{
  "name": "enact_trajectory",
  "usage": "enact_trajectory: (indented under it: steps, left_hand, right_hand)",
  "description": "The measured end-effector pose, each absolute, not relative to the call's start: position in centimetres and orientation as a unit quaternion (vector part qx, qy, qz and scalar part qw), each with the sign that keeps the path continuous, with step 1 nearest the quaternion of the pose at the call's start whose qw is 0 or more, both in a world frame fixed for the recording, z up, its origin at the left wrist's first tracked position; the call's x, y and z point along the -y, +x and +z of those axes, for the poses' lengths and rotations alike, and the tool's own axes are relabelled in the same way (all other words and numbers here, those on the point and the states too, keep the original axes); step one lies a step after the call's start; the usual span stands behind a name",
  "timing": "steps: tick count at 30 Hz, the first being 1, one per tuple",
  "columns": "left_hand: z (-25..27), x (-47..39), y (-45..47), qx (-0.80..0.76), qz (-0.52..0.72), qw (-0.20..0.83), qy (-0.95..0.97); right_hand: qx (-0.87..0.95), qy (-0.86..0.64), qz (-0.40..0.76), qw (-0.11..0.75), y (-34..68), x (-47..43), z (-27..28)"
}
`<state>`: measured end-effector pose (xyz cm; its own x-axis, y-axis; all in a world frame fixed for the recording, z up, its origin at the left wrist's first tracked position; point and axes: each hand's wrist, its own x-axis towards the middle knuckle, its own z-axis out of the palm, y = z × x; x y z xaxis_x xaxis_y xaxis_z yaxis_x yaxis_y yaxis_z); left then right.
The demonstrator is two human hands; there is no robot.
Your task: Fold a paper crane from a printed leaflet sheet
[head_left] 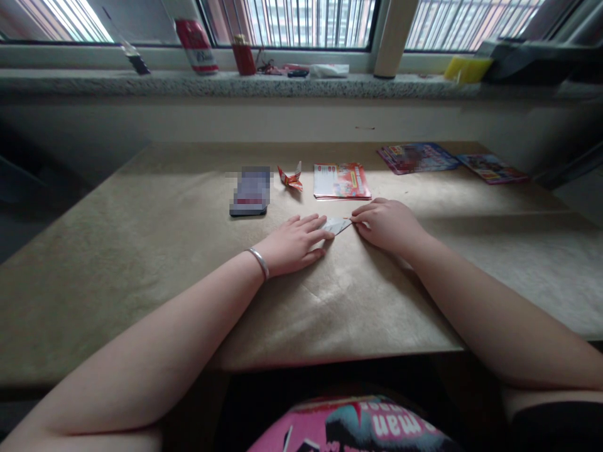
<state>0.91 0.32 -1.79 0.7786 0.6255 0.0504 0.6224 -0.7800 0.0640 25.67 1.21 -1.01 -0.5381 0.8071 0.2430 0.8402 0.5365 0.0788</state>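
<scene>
A small folded piece of pale paper [336, 225] lies on the table between my hands. My left hand [301, 242] rests flat with its fingers stretched out, and its fingertips press on the left part of the paper. At the paper's right corner, the thumb and fingertips of my right hand [384, 226] pinch its tip. Part of the paper is hidden under my left fingers. Just beyond my hands are a red and white origami crane [291, 178] and a stack of printed paper sheets [342, 182].
A phone [252, 191] lies left of the crane. Colourful booklets [417, 157] sit at the back right, with another booklet [493, 168] beside them. On the window sill [282, 86] stand a red can [195, 47], a small red container [244, 56] and a yellow object [467, 69].
</scene>
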Motion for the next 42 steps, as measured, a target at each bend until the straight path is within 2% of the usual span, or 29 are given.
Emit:
enact_trajectory:
  steps: [9,15,23,38,42]
  left_hand:
    - [-1.3,-0.5,0.3,-0.3,0.117,-0.07,0.944]
    - [-1.2,-0.3,1.1,-0.326,0.139,-0.068,0.933]
    - [-1.3,-0.2,1.4,-0.332,0.121,-0.067,0.933]
    - [-2.4,-1.0,1.6,-0.387,0.069,0.051,0.918]
    - [-2.4,-1.1,1.8,-0.393,0.109,0.063,0.911]
  right_hand:
    - [0.868,-0.48,-0.092,0.081,25.7,-1.1,-1.0]
    - [0.866,-0.486,-0.074,0.091,25.8,-1.3,-1.2]
    - [0.841,-0.515,-0.036,0.161,25.6,-1.5,-1.8]
    - [0.866,-0.465,-0.013,0.182,25.2,-1.9,-2.5]
    - [0.868,-0.46,-0.005,0.185,25.0,-1.9,-2.6]
